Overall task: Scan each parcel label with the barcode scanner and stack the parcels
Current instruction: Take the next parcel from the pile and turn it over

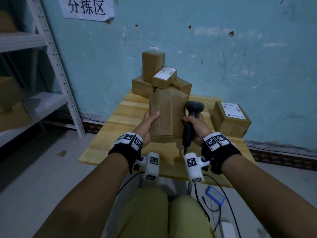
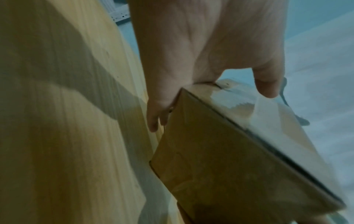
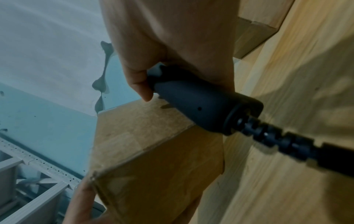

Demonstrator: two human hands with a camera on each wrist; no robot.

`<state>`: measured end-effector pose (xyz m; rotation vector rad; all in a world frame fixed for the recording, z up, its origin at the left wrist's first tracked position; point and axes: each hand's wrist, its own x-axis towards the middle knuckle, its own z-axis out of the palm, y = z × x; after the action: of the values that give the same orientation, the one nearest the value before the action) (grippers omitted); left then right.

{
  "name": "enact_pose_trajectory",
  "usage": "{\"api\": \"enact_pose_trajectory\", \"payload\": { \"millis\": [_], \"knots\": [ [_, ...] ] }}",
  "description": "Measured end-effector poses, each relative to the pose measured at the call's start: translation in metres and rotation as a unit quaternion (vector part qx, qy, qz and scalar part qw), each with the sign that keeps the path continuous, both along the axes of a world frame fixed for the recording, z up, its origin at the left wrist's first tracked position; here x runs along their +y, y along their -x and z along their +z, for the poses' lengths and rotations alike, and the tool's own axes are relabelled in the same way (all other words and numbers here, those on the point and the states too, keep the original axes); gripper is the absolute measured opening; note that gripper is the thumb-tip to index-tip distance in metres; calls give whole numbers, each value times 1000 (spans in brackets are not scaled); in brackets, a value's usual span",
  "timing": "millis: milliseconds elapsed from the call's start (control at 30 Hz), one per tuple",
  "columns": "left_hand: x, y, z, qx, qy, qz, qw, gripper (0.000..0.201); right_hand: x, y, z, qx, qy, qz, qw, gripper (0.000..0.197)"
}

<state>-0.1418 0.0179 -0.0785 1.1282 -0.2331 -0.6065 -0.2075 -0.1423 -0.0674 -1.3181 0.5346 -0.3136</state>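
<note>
My left hand [image 1: 148, 121] grips a tall brown cardboard parcel [image 1: 167, 114] upright above the wooden table [image 1: 120, 117], thumb on its near face, no label showing. In the left wrist view the parcel [image 2: 220, 159] has tape along one edge under my left hand [image 2: 191, 68]. My right hand [image 1: 195, 123] grips the black barcode scanner [image 1: 193, 114] by its handle, right beside the parcel, head pointing away. The right wrist view shows the scanner handle [image 3: 201, 104] and cable, with the parcel [image 3: 145, 151] below. A pile of parcels [image 1: 159, 78] stands behind; one on top shows a white label.
A labelled parcel [image 1: 230, 118] sits on the table's right side. White metal shelving [image 1: 51, 66] with boxes stands at the left. The blue wall is close behind the table. Cables and a blue device [image 1: 215, 194] lie on the floor by my knees.
</note>
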Motion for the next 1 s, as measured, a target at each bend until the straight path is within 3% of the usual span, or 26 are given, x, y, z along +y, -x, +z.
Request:
{"api": "enact_pose_trajectory", "payload": {
  "millis": [233,567,667,800,1000],
  "knots": [
    [-3,3,1,52,4,-65,997,49,0,0,-4,-13,-28,0,1000,40],
    [-10,4,-27,142,40,-55,988,47,-6,-4,-26,23,-32,-7,999,31],
    [-8,6,-29,136,32,-58,989,60,-9,-4,-26,25,-36,10,999,30],
    [-5,8,-32,85,11,-104,991,115,-10,-1,-32,31,-26,15,999,31],
    [-11,12,-34,87,36,-78,992,134,-11,-2,-40,22,-23,8,999,41]
  ]
}}
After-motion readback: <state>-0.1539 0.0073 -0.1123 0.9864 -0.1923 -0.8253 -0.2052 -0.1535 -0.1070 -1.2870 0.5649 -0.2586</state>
